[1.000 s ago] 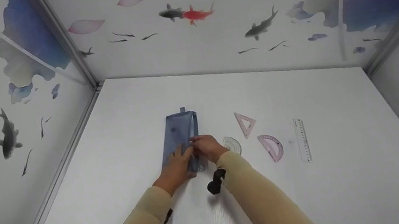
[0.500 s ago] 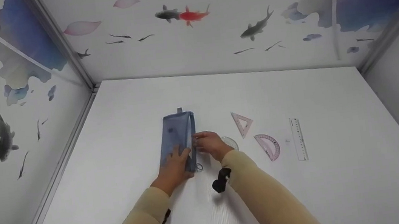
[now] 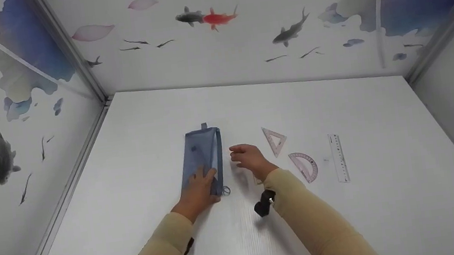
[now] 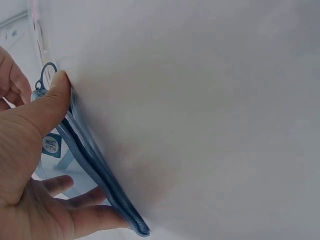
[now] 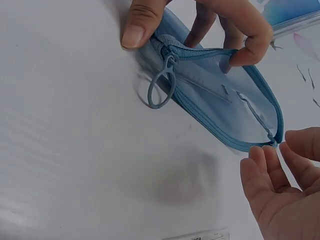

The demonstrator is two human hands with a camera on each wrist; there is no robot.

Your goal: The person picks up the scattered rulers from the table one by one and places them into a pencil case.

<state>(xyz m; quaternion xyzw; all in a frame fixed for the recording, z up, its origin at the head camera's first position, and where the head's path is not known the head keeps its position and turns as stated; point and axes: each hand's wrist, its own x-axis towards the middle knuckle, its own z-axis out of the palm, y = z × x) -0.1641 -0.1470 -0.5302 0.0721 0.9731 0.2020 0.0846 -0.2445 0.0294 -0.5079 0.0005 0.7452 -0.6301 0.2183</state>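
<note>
A blue mesh pencil case (image 3: 199, 148) lies on the white table with its zip undone. My left hand (image 3: 197, 189) grips its near end, thumb by the ring-shaped zip pull (image 5: 162, 87) and fingers spread over the mesh. Through the gaping mouth, the right wrist view shows a clear strip with scale marks (image 5: 205, 82) inside. My right hand (image 3: 250, 157) hovers just right of the case, fingers loosely bent and nothing in them. Below its wrist, a sliver of the clear protractor (image 3: 258, 179) shows; the rest is hidden.
Right of the hands lie a pink set square (image 3: 275, 141), a pink protractor (image 3: 304, 167) and a clear ruler (image 3: 338, 158). White panels painted with fish (image 3: 289, 34) stand around the table (image 3: 145, 129) at the back and sides.
My right hand has come away from the case's zipped edge and moved right, covering more of the clear protractor. The left hand keeps its place on the case.
</note>
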